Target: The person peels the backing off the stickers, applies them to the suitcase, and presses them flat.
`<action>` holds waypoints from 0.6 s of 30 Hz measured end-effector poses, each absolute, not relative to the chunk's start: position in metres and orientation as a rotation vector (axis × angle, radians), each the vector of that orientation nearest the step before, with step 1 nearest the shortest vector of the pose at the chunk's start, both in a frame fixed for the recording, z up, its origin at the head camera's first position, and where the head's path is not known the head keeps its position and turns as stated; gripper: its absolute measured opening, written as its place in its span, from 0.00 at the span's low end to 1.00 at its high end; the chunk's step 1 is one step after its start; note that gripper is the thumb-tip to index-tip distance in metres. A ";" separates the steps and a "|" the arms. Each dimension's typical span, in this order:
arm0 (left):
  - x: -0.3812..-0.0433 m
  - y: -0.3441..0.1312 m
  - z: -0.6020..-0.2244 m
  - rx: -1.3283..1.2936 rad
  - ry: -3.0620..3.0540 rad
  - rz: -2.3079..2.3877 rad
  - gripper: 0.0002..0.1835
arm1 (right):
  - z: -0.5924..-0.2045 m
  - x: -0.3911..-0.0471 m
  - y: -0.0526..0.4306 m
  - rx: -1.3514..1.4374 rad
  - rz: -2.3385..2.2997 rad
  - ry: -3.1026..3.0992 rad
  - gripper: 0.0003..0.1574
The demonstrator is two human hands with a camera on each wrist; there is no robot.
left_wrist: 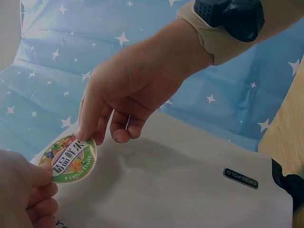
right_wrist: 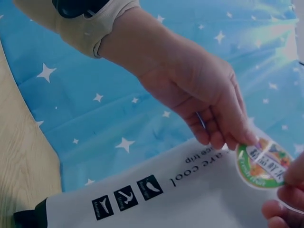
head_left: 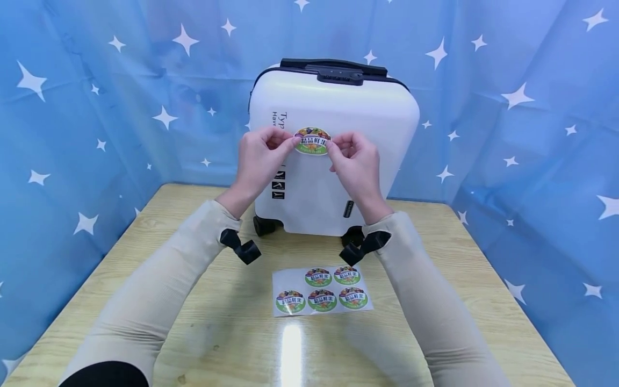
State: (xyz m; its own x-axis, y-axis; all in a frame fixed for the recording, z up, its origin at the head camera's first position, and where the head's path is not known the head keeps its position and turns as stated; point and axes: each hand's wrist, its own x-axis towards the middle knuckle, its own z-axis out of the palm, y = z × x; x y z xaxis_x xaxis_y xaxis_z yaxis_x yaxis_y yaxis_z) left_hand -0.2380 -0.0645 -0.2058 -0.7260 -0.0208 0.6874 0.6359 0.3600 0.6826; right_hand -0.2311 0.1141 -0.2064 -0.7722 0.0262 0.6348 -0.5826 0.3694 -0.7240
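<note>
An oval fruit sticker [head_left: 312, 141] with a green lower band and printed fruit is stretched level between both hands in front of a white suitcase [head_left: 319, 204]. My left hand [head_left: 263, 158] pinches its left end between thumb and fingertip. At the opposite end, the right hand [head_left: 357, 164] pinches the edge in the same way. In the left wrist view the sticker [left_wrist: 69, 159] lies close over the suitcase face, printed side outward. The right wrist view shows the sticker [right_wrist: 261, 164] near the dark lettering on the case.
A sheet [head_left: 290, 277] with several matching stickers lies on the wooden table [head_left: 217, 322], in front of the suitcase wheels. The case stands upright with a black handle [head_left: 333, 65] on top. Blue star-patterned cloth [head_left: 145, 64] hangs behind and at both sides.
</note>
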 end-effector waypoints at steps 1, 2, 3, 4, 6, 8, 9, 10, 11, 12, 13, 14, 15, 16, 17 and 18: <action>-0.239 -0.064 -0.205 -0.527 -2.019 -1.385 0.10 | -0.205 -0.232 0.114 0.474 1.420 -2.076 0.13; -0.240 -0.064 -0.205 -0.520 -2.022 -1.376 0.10 | -0.205 -0.233 0.114 0.467 1.413 -2.079 0.13; -0.240 -0.064 -0.204 -0.515 -2.025 -1.367 0.10 | -0.204 -0.234 0.113 0.462 1.411 -2.079 0.13; -0.241 -0.064 -0.203 -0.508 -2.028 -1.361 0.10 | -0.203 -0.235 0.113 0.456 1.404 -2.079 0.13; -0.242 -0.063 -0.201 -0.498 -2.031 -1.350 0.10 | -0.200 -0.237 0.113 0.447 1.388 -2.081 0.13; -0.243 -0.063 -0.199 -0.478 -2.030 -1.349 0.10 | -0.198 -0.238 0.112 0.439 1.366 -2.089 0.12; -0.243 -0.063 -0.198 -0.469 -2.026 -1.350 0.10 | -0.197 -0.238 0.112 0.440 1.362 -2.091 0.12; -0.244 -0.063 -0.197 -0.455 -2.024 -1.351 0.10 | -0.196 -0.239 0.111 0.437 1.354 -2.095 0.12; -0.244 -0.063 -0.196 -0.443 -2.023 -1.349 0.10 | -0.195 -0.240 0.111 0.436 1.350 -2.098 0.12; -0.245 -0.063 -0.195 -0.430 -2.023 -1.350 0.11 | -0.194 -0.241 0.110 0.435 1.347 -2.100 0.13; -0.246 -0.063 -0.194 -0.414 -2.026 -1.348 0.11 | -0.193 -0.241 0.110 0.433 1.343 -2.103 0.13; -0.246 -0.063 -0.193 -0.401 -2.029 -1.344 0.11 | -0.191 -0.242 0.109 0.429 1.341 -2.105 0.13; -0.246 -0.063 -0.192 -0.391 -2.032 -1.344 0.11 | -0.191 -0.242 0.108 0.424 1.340 -2.107 0.13; -0.247 -0.063 -0.192 -0.379 -2.039 -1.345 0.11 | -0.190 -0.243 0.108 0.416 1.333 -2.110 0.13; -0.247 -0.063 -0.191 -0.368 -2.044 -1.349 0.12 | -0.189 -0.244 0.107 0.411 1.325 -2.113 0.13; -0.248 -0.063 -0.190 -0.356 -2.047 -1.355 0.12 | -0.189 -0.244 0.106 0.403 1.315 -2.117 0.13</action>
State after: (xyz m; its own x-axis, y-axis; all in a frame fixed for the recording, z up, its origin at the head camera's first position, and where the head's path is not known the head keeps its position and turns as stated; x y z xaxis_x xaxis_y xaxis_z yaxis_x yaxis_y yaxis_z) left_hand -0.2479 -0.0632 -0.1902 -0.7526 -0.1235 0.6468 0.5470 0.4296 0.7185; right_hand -0.2442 0.1064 -0.1886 -0.7690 0.0586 0.6366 -0.5447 0.4613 -0.7004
